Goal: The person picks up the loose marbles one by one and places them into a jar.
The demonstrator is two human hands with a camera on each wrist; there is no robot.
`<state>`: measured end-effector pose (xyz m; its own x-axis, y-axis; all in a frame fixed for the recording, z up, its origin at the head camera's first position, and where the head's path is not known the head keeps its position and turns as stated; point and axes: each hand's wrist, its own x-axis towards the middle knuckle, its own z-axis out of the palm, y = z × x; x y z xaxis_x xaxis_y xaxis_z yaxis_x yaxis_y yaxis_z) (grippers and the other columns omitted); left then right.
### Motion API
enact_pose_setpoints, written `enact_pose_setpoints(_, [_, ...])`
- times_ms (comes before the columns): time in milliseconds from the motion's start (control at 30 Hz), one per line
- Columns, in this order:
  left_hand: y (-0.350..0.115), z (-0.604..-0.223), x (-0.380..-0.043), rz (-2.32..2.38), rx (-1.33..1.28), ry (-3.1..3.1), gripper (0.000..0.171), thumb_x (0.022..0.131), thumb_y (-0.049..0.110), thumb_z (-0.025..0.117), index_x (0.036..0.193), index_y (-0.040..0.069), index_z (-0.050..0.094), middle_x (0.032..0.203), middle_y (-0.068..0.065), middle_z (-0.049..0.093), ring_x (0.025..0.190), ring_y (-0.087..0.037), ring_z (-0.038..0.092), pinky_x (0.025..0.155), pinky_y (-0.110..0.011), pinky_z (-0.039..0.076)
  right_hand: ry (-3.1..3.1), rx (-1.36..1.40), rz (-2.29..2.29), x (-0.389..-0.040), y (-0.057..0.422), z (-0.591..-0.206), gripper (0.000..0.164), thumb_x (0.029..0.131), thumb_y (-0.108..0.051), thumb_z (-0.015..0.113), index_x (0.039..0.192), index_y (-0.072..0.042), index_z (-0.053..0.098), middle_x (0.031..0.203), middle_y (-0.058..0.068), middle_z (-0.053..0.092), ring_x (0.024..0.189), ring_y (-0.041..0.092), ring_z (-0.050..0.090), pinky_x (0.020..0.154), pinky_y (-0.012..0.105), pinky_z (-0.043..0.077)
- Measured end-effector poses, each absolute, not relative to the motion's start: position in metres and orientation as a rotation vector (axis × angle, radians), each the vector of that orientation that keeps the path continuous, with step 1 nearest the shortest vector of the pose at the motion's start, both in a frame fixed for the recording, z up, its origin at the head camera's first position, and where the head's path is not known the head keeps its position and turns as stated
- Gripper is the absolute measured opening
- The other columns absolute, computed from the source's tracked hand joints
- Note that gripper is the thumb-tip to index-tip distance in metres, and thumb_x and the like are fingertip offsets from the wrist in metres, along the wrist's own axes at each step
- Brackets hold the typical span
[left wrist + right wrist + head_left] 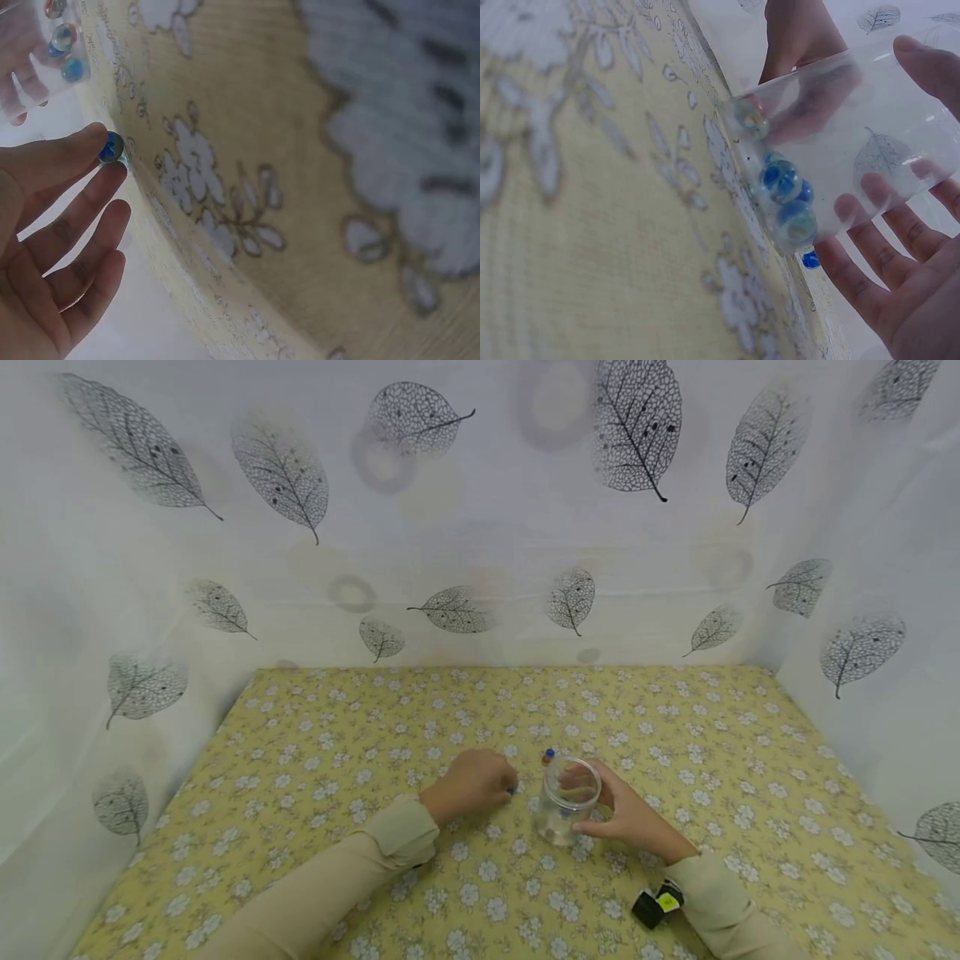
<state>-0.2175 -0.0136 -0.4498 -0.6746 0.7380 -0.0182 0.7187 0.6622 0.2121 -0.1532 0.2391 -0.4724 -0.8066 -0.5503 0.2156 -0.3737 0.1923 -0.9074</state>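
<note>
My left hand (471,783) is low over the cloth, left of the jar. Its thumb and index finger pinch a blue marble (111,148) at the cloth's surface; the other fingers are spread. A clear, open-topped jar (557,823) stands upright, and my right hand (632,817) grips it from the right, thumb on the near side and fingers round the far side. Through its wall, several blue and multicoloured marbles (781,181) show at the bottom. Just behind the jar, a blue marble (550,752) and an orange-brown marble (546,760) lie close together on the cloth.
A yellow cloth with white flowers (315,752) covers the table. White sheeting with printed leaves (480,552) hangs at the back and both sides. A black device with a yellow label (658,903) sits at my right wrist.
</note>
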Motion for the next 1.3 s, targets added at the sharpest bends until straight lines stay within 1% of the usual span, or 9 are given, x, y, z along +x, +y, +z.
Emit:
enact_pose_setpoints(167, [-0.016,-0.451,-0.216,0.240,1.225,2.766,0.007,0.080,0.024,0.074,0.087,0.023,0.076,0.087,0.010,0.073,0.076,-0.004,0.065,0.069,-0.019,0.052,2.295,-0.911,-1.677,-0.154,0.239,-0.473,0.068,0.083,0.004,0.066,0.140,0.000,0.030,0.132,0.027,0.043,0.120,0.005,0.052,0.093,0.025,0.049])
enact_pose_setpoints(300, [-0.017,-0.453,-0.216,0.223,1.206,2.761,0.009,0.079,0.025,0.075,0.088,0.023,0.076,0.088,0.010,0.073,0.077,-0.003,0.065,0.069,-0.018,0.052,2.290,-0.907,-1.681,-0.153,0.239,-0.472,0.066,0.083,0.005,0.066,0.139,0.002,0.031,0.132,0.027,0.042,0.120,0.007,0.052,0.092,0.023,0.049])
enact_pose_setpoints(500, [-0.018,-0.451,-0.214,0.209,1.181,2.762,0.009,0.078,0.024,0.076,0.087,0.023,0.076,0.087,0.011,0.073,0.076,-0.003,0.065,0.069,-0.018,0.052,2.297,-0.894,-1.675,-0.153,0.239,-0.471,0.066,0.083,0.004,0.066,0.139,0.000,0.032,0.132,0.026,0.042,0.120,0.010,0.052,0.090,0.024,0.050])
enact_pose_setpoints(667, [-0.021,-0.450,-0.213,0.242,1.164,2.766,0.010,0.077,0.023,0.077,0.087,0.022,0.076,0.088,0.010,0.073,0.077,-0.003,0.065,0.070,-0.019,0.053,2.298,-0.894,-1.677,-0.153,0.238,-0.471,0.066,0.083,0.004,0.066,0.139,0.000,0.032,0.132,0.026,0.042,0.120,0.009,0.052,0.090,0.024,0.050])
enact_pose_setpoints(833, [-0.026,-0.447,-0.211,0.311,1.114,2.772,0.008,0.078,0.022,0.076,0.086,0.023,0.076,0.089,0.010,0.073,0.078,-0.004,0.065,0.070,-0.019,0.053,2.296,-0.882,-1.680,-0.152,0.238,-0.471,0.068,0.083,0.004,0.067,0.140,0.001,0.030,0.133,0.026,0.042,0.120,0.006,0.052,0.090,0.023,0.050])
enact_pose_setpoints(967, [-0.030,-0.442,-0.209,0.368,1.062,2.779,0.010,0.081,0.022,0.073,0.091,0.023,0.075,0.092,0.011,0.072,0.079,-0.004,0.064,0.068,-0.020,0.052,2.284,-0.889,-1.686,-0.152,0.238,-0.471,0.068,0.083,0.003,0.067,0.140,0.004,0.029,0.132,0.027,0.042,0.120,0.008,0.052,0.090,0.024,0.050])
enact_pose_setpoints(1067, [-0.032,-0.435,-0.206,0.418,1.038,2.793,0.012,0.083,0.023,0.072,0.094,0.022,0.075,0.092,0.010,0.072,0.080,-0.004,0.063,0.067,-0.020,0.051,2.281,-0.886,-1.689,-0.153,0.238,-0.471,0.067,0.083,0.002,0.067,0.139,0.004,0.030,0.132,0.027,0.042,0.120,0.008,0.052,0.091,0.024,0.050])
enact_pose_setpoints(1300, [-0.035,-0.418,-0.195,0.672,1.029,2.832,0.018,0.082,0.028,0.072,0.097,0.019,0.074,0.092,0.007,0.071,0.081,-0.006,0.062,0.069,-0.021,0.051,2.290,-0.867,-1.677,-0.153,0.238,-0.471,0.066,0.084,0.000,0.067,0.139,0.003,0.031,0.133,0.026,0.042,0.120,0.006,0.052,0.091,0.023,0.050])
